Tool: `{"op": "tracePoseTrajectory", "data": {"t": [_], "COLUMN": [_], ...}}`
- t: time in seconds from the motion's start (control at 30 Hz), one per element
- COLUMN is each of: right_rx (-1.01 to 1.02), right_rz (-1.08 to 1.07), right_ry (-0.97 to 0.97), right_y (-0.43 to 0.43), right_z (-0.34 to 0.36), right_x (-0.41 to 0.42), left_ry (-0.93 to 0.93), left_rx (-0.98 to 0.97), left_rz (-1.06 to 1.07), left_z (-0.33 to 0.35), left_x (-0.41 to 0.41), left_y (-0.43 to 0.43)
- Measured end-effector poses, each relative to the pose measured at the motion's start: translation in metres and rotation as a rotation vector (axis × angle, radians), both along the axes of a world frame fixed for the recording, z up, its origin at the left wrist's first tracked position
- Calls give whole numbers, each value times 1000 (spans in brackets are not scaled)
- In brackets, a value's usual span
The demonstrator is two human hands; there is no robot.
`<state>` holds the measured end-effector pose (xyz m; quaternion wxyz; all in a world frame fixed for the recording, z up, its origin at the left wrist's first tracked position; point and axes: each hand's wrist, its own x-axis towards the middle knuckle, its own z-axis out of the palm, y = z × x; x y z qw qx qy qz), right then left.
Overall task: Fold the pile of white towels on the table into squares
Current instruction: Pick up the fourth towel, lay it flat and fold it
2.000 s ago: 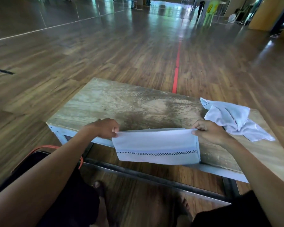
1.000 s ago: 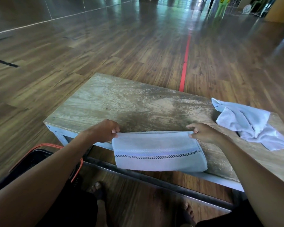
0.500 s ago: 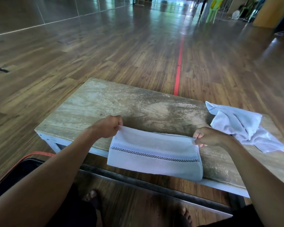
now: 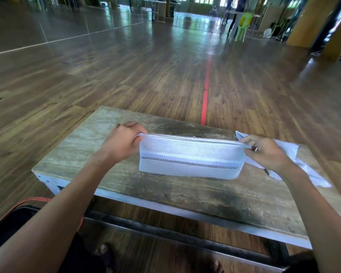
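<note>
The white towel (image 4: 189,160), folded into a long band, hangs stretched between the two hands over the middle of the surface (image 4: 165,196), its top edge pulled taut and level, with a thin dark checked stripe running along its length in the lower half; its bottom edge is at or just above the wood, and whether it touches cannot be told. The left hand (image 4: 122,142) pinches the towel's upper left corner, thumb and curled fingers closed on the cloth, knuckles turned toward the camera. The right hand (image 4: 268,152) pinches the upper right corner in the same way, fingers bent round the edge. Just behind and under the right hand a second white towel (image 4: 307,172) lies crumpled and unfolded at the right end of the surface, partly hidden by the hand and wrist, one corner reaching toward the near right edge. The surface is a worn, stained wooden top with a pale painted rim, and a dark metal rail (image 4: 165,231) runs below its near side. Both bare forearms reach in from the bottom of the view. At lower left sits a black bag with an orange edge (image 4: 14,215), and bare toes (image 4: 102,250) show on the wooden floor (image 4: 126,75) under the rail. A red line (image 4: 205,99) runs away across the floor from the far edge of the surface, and a green chair (image 4: 243,24) stands far back in the blurred hall
</note>
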<state>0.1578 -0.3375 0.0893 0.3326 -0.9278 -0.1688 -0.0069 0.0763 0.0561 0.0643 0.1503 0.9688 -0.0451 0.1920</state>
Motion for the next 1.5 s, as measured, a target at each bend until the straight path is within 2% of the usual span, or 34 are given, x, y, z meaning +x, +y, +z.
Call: {"op": "tracePoseTrajectory", "data": {"t": [0.13, 0.27, 0.43, 0.63, 0.7, 0.83, 0.9, 1.0, 1.07, 1.23, 1.4, 1.5], "right_rx": [-10, -46, -40, -79, -100, -169, -234, -394, -493, -657, -651, -656], "right_rz": [-2, 24, 64, 58, -3, -97, -74, 59, 130, 250, 267, 261], "right_ry": [-142, -191, -140, -144, -233, -534, -553, -427, -345, -304, -324, -209], "right_y": [-7, -10, -12, -8, -4, 2, -3, -17, -25, -40, -43, -42], "right_z": [12, 18, 22, 14, 8, 1, -10, -39, -60, -92, -105, -99], "right_x": [-5, -13, -22, -15, -11, -7, -7, -16, -29, -64, -84, -89], "left_ry": [-157, -159, -119, -119, -195, -391, -329, -23, 99, 109, 222, 315], "left_rx": [-29, -101, -171, -78, -28, 41, 76, 150, 196, 217, 234, 278], "left_rz": [9, -54, -104, 12, 47, 87, 43, -162, -258, -373, -340, -316], "left_z": [13, 18, 20, 15, 12, 14, 6, -25, -42, -64, -73, -69], "left_x": [-6, -15, -20, -13, -9, -7, -9, -21, -34, -57, -67, -68], "left_y": [5, 8, 7, 9, 6, -3, 0, 4, 3, -3, -9, -12]}}
